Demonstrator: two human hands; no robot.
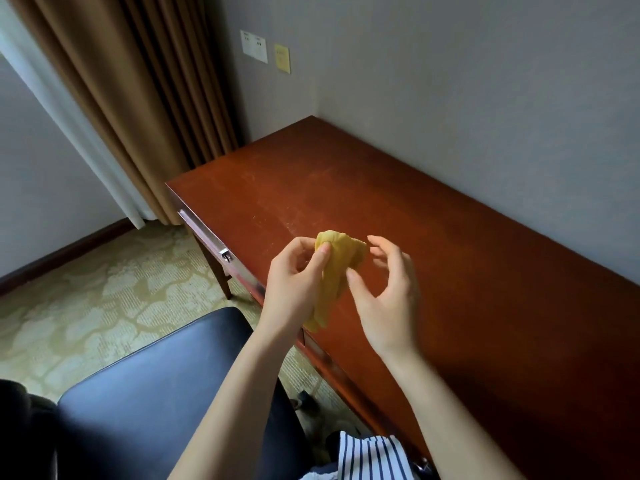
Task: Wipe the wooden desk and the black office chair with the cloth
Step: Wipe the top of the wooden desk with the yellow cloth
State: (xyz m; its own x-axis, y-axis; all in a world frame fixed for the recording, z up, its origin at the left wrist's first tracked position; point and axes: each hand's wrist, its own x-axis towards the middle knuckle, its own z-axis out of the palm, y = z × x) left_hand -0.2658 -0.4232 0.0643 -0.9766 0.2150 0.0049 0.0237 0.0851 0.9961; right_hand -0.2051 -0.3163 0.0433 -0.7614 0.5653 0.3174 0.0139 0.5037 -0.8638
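A yellow cloth (337, 268) hangs bunched above the front edge of the reddish wooden desk (450, 237). My left hand (298, 282) pinches the cloth's upper part between thumb and fingers. Just to the right of the cloth, my right hand (384, 289) has its fingers loosely curved; its thumb looks to touch the cloth's edge, and no firm hold shows. The black office chair (156, 393) stands at the lower left, its seat beside the desk's front edge, partly hidden by my left forearm.
The desk runs along a grey wall and has a drawer with a metal handle (225, 254) on its front. Brown curtains (138, 98) hang at the desk's far left end. Wall sockets (254, 46) and a yellow note (282, 58) are on the wall. Patterned carpet (86, 289) lies to the left.
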